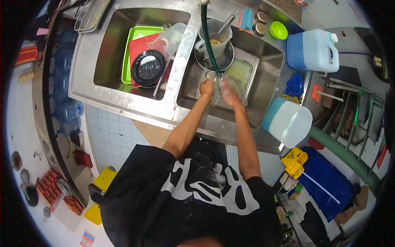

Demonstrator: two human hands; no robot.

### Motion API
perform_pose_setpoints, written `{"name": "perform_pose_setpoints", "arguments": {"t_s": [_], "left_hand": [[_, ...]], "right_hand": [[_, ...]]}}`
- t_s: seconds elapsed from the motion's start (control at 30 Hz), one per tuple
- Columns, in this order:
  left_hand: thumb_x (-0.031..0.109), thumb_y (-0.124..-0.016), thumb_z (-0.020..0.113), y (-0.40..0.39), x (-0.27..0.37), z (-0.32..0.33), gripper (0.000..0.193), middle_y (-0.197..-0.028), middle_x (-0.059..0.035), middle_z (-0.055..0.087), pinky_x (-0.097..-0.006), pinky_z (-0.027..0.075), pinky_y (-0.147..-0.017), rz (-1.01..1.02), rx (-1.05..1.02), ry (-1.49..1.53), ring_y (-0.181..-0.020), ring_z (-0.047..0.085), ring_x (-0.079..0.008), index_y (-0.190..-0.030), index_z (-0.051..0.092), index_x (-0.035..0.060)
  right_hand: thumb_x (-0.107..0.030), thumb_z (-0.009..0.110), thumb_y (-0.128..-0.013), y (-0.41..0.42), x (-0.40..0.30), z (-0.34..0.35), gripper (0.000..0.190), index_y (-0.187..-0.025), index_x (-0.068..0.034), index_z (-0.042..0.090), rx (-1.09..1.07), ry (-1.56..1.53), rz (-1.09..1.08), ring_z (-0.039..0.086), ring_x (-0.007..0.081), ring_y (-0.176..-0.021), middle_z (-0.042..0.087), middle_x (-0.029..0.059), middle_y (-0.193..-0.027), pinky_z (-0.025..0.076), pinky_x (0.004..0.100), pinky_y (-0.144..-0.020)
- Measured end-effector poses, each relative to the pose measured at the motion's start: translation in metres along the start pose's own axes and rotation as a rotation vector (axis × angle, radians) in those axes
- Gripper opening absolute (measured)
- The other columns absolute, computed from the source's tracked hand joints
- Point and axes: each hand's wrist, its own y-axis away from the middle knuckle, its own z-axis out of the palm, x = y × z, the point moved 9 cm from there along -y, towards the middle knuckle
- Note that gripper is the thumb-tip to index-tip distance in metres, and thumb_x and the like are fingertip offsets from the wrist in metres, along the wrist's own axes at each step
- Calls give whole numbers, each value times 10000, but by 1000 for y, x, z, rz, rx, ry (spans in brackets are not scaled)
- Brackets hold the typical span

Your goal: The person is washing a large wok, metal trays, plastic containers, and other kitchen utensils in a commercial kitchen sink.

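Note:
In the right sink basin (pixel 266 89), my left hand (pixel 206 88) grips the edge of a perforated metal utensil (pixel 217 89), which looks like a grater. Beside it, my right hand (pixel 230 94) is blurred, and whether it holds anything is unclear. A green hose (pixel 207 37) hangs down with its lower end just above the utensil. Behind my hands a round pan (pixel 229 57) carries a translucent plastic jug (pixel 215 52) with a whisk (pixel 226 23) standing in it. A rectangular metal tray (pixel 253 66) with cloudy liquid lies partly under my right hand.
The left basin (pixel 108 46) holds a green tray (pixel 126 61), a red board (pixel 139 46) and a black plate (pixel 148 68). Two large plastic jugs (pixel 308 51) of blue liquid stand right. A blue brush (pixel 246 20), shakers (pixel 259 29) and a green bowl (pixel 278 30) line the back ledge.

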Motion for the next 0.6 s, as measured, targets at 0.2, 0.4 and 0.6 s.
{"name": "perform_pose_setpoints", "arguments": {"t_s": [0.2, 0.4, 0.6], "left_hand": [[329, -865, 397, -7, -2, 19, 491, -839, -262, 637, -422, 484, -607, -62, -99, 10, -661, 635, -355, -923, 609, -110], [309, -844, 392, 31, 6, 50, 471, -976, -296, 612, -422, 478, -706, -86, -234, -9, -881, 629, -357, -953, 613, -93], [244, -791, 407, -41, -24, 7, 358, -681, -170, 601, -406, 413, -456, 17, -73, 78, -540, 572, -241, -820, 622, -41]], "right_hand": [[-265, 277, -962, -5, -17, -24, 457, -1307, 8, 399, 328, 330, -52, 367, 329, -1271, 415, 199, -1350, 280, 390, -1053], [-231, 335, -948, 25, 5, -57, 418, -1298, -16, 416, 645, 33, -116, 377, 383, -1241, 448, 246, -1290, 287, 415, -1044], [-259, 257, -977, 61, -42, -100, 449, -1327, -16, 397, 1001, -250, -133, 371, 332, -1270, 442, 207, -1326, 272, 395, -1062]]}}
